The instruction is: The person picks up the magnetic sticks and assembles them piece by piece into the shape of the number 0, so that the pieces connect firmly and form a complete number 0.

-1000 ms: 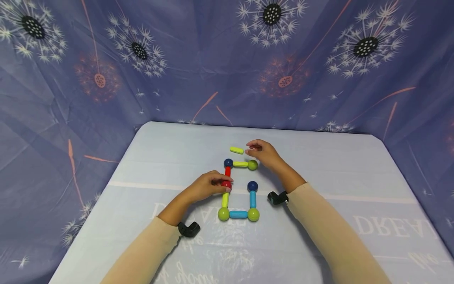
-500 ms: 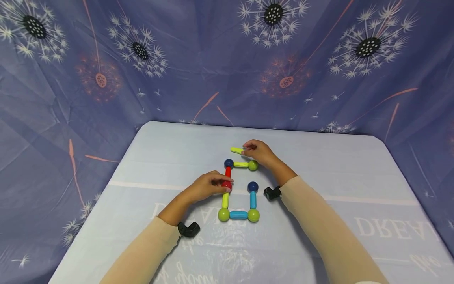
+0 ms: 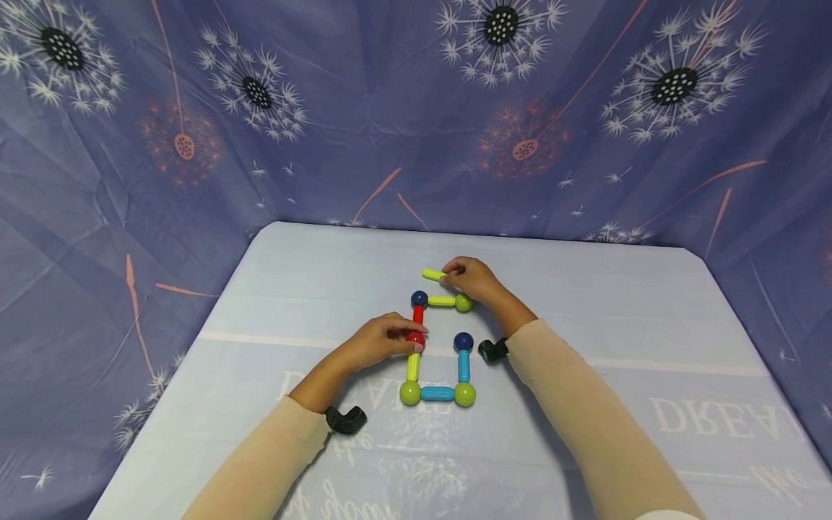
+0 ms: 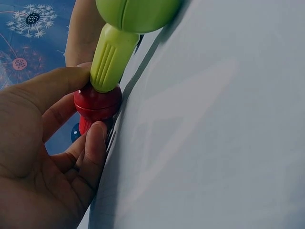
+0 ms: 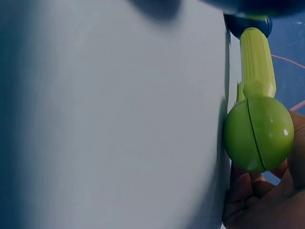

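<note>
My left hand (image 3: 372, 341) pinches a red ball (image 4: 98, 101) in a flat chain of sticks and balls. A yellow-green stick (image 4: 112, 58) joins that ball to a green ball (image 3: 409, 393). Beyond the red ball, a red stick (image 3: 418, 315) leads to a dark blue ball (image 3: 419, 299). My right hand (image 3: 477, 280) holds the right end of a loose yellow-green stick (image 3: 432, 274), behind the chain. In the right wrist view a green ball (image 5: 259, 134) and its stick (image 5: 257, 62) hide most of that grip.
The chain's near side has a blue stick (image 3: 438, 393) and another green ball (image 3: 464, 394). From there a blue stick (image 3: 464, 367) runs to a second dark blue ball (image 3: 464, 342). A gap separates it from the far green ball (image 3: 464, 302). A patterned curtain (image 3: 416, 108) hangs behind the table.
My right hand has moved left onto the loose yellow-green stick and taken hold of its end. The left hand and the chain have stayed in place.
</note>
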`<state>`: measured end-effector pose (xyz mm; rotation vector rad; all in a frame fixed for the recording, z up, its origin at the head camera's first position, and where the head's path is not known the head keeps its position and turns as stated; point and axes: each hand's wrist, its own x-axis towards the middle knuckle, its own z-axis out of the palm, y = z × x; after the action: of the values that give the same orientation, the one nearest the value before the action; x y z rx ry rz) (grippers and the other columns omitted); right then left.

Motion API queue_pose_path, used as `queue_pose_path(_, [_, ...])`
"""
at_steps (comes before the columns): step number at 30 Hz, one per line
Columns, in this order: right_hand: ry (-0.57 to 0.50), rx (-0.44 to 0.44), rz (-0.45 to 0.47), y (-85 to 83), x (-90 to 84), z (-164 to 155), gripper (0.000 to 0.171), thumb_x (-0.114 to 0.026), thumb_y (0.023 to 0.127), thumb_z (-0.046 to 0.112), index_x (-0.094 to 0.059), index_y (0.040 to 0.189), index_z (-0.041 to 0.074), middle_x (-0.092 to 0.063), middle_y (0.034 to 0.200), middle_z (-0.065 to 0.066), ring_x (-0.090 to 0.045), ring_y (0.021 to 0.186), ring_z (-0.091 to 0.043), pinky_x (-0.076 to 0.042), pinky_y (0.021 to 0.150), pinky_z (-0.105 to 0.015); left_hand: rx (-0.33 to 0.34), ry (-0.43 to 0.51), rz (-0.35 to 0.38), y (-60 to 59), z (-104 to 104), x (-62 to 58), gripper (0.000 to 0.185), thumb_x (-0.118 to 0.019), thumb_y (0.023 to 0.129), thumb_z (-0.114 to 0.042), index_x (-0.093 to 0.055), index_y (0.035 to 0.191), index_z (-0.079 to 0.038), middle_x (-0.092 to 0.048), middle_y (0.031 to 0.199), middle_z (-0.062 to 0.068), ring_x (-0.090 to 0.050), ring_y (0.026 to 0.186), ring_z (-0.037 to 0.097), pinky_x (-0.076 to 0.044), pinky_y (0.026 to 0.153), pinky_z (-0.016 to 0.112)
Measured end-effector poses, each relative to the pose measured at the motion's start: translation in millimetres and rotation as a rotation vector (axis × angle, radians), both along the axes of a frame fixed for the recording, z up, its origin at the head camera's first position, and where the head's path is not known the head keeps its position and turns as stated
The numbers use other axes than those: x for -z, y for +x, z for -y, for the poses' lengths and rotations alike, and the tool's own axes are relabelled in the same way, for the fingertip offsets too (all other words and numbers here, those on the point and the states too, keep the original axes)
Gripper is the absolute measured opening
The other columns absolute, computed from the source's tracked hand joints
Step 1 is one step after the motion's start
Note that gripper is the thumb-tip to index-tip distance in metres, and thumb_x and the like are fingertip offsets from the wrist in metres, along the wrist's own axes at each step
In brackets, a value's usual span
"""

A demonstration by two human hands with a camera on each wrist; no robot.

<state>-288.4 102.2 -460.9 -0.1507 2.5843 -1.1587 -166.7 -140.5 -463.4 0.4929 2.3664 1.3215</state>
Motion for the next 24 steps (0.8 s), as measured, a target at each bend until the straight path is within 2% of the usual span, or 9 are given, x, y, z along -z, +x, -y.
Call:
queue_pose_path(8, [0.038, 0.015, 0.009, 1.1, -1.7, 2.8, 0.024, -0.069, 0.096, 0.031, -0.069, 0.113, 0.014, -0.063, 0.106, -0.006, -0.055, 0.098, -0.021, -0.045, 0.086, -0.033, -0.003, 0.006, 0.011, -0.9, 0.1, 1.6, 0.031, -0.077, 0.090, -0.023, -0.075, 0.121, -0.026, -0.063, 0.104, 0.001, -0.053, 0.093, 0.017, -0.044, 0.080, 0.030])
queue_pose_path(13, [0.000, 0.049, 0.030, 2.6, -2.4, 0.3, 0.028, -0.068, 0.097, 0.031, -0.068, 0.118, 0.013, -0.064, 0.113, -0.008, -0.057, 0.104, -0.024, -0.048, 0.094, -0.037, 0.000, 0.000, 0.005, -1.6, 0.8, 2.0, 0.032, -0.077, 0.090, -0.022, -0.075, 0.122, -0.026, -0.062, 0.102, 0.001, -0.053, 0.092, 0.017, -0.044, 0.078, 0.029])
queue_pose_path(18, [-0.078, 0.088, 0.029, 6.6, -4.2, -5.3, 0.030, -0.069, 0.095, 0.029, -0.068, 0.120, 0.012, -0.065, 0.120, -0.010, -0.058, 0.112, -0.026, -0.049, 0.101, -0.041, 0.004, -0.004, 0.001, -1.7, 0.7, 1.7, 0.033, -0.077, 0.090, -0.022, -0.074, 0.123, -0.026, -0.061, 0.102, 0.001, -0.053, 0.091, 0.017, -0.045, 0.077, 0.027])
queue_pose_path(24, [-0.241, 0.120, 0.013, 17.2, -9.3, -14.7, 0.030, -0.071, 0.094, 0.026, -0.068, 0.120, 0.010, -0.067, 0.120, -0.012, -0.060, 0.113, -0.027, -0.050, 0.097, -0.040, 0.004, 0.001, 0.019, -0.9, 0.1, 1.5, 0.036, -0.079, 0.088, -0.022, -0.074, 0.123, -0.025, -0.061, 0.103, 0.003, -0.054, 0.092, 0.018, -0.046, 0.077, 0.029])
